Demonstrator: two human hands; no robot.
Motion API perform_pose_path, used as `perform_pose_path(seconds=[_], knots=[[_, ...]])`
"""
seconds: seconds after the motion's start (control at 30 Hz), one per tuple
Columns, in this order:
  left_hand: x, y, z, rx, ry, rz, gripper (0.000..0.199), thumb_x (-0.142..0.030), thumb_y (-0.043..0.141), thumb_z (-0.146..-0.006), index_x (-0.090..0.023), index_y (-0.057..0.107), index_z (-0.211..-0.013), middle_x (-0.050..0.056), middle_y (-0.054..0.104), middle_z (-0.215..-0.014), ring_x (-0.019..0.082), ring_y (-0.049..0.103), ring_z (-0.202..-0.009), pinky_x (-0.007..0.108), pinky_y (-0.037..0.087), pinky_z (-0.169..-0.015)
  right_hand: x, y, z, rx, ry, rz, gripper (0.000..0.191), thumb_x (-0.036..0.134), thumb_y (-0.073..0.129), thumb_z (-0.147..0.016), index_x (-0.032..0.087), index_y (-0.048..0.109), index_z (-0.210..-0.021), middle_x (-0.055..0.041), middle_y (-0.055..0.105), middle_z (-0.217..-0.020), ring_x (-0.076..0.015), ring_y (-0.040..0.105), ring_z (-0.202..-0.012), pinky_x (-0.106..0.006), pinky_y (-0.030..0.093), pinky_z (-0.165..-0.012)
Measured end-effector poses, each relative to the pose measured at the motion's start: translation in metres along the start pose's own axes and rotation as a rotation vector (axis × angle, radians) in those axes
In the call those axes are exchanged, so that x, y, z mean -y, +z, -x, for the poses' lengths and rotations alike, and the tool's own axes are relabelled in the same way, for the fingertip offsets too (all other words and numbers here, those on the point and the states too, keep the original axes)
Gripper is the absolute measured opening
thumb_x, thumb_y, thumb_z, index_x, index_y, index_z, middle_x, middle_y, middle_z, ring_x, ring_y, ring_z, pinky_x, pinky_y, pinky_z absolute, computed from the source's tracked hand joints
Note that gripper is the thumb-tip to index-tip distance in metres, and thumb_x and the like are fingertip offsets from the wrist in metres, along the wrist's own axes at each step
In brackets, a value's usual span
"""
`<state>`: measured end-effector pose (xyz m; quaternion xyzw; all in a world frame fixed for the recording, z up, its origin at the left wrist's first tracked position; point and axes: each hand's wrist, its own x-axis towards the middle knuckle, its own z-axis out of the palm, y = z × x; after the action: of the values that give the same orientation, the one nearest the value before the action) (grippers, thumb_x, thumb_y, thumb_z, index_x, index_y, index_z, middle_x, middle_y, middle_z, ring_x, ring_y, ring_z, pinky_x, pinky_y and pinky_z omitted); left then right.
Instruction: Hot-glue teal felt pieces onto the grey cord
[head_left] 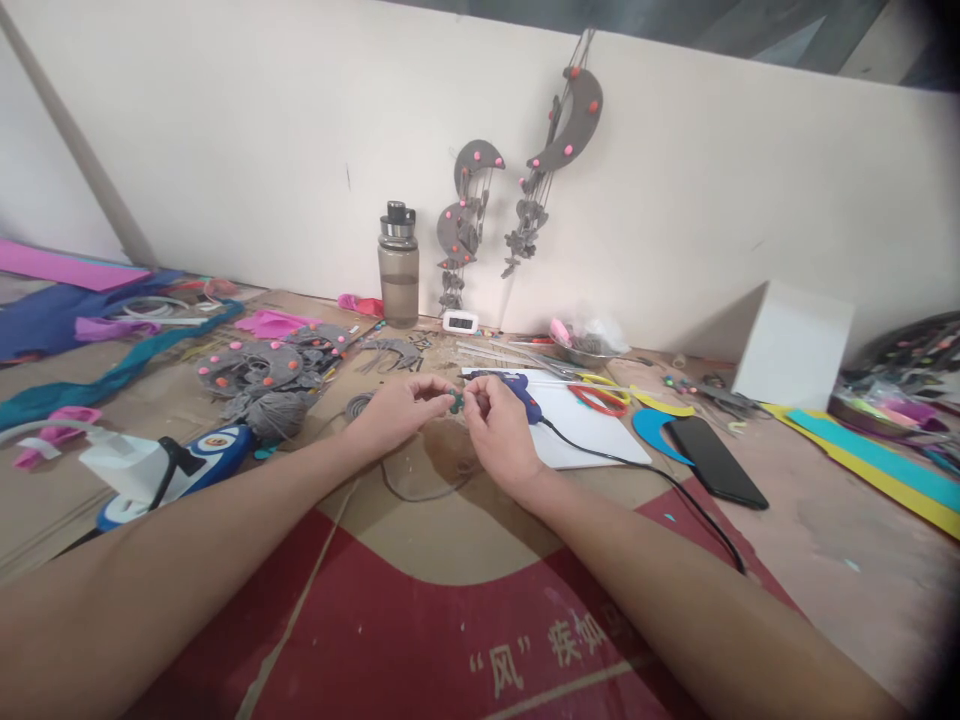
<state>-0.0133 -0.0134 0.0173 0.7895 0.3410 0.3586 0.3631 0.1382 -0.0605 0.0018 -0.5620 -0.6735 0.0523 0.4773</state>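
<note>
Small green piece point(456, 403) between both hands' fingertips. Left hand point(405, 412): thumb and fingers pinching its left side. Right hand point(501, 432): fingers drawn together at its right side, exact grip hidden.

A white partition point(247, 140) rises behind a stained, pinkish-brown table point(840, 560), with a darker grey background point(675, 30) above.

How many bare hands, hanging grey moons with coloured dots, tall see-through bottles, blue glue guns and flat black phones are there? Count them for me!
Bare hands, left hand and right hand: 2
Hanging grey moons with pink and orange dots: 3
Tall see-through bottle with black cap: 1
Blue glue gun: 1
Flat black phone: 1
Total: 8
</note>
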Motion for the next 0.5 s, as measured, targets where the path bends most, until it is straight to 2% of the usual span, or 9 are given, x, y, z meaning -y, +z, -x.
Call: perform_pose_path(seconds=[0.2, 0.5], knots=[[0.0014, -0.0027, -0.0034, -0.094, 0.082, -0.165, 0.022, -0.034, 0.057, -0.074, -0.017, 0.065, -0.086, 0.002, 0.067, -0.082, 0.013, 0.054, -0.066, 0.024, 0.043, -0.064, -0.0009, 0.0001, 0.0004, 0.007, -0.028, 0.017, 0.009, 0.021, 0.041, -0.084, 0.019, 0.050, -0.082, -0.0007, 0.054, -0.076, -0.0132, 0.048, -0.067, -0.025, 0.037, -0.062], [-0.0062, -0.0040, -0.0020, -0.138, 0.153, -0.376, 0.020, -0.032, 0.057, -0.073, -0.021, 0.070, -0.083, 0.000, 0.063, -0.072, 0.013, 0.051, -0.065, 0.023, 0.038, -0.060, 0.0012, -0.0009, 0.0019, 0.035, -0.089, 0.071, 0.009, 0.019, 0.041, -0.083, 0.020, 0.050, -0.085, -0.0029, 0.056, -0.082, -0.0149, 0.051, -0.072, -0.026, 0.039, -0.065]])
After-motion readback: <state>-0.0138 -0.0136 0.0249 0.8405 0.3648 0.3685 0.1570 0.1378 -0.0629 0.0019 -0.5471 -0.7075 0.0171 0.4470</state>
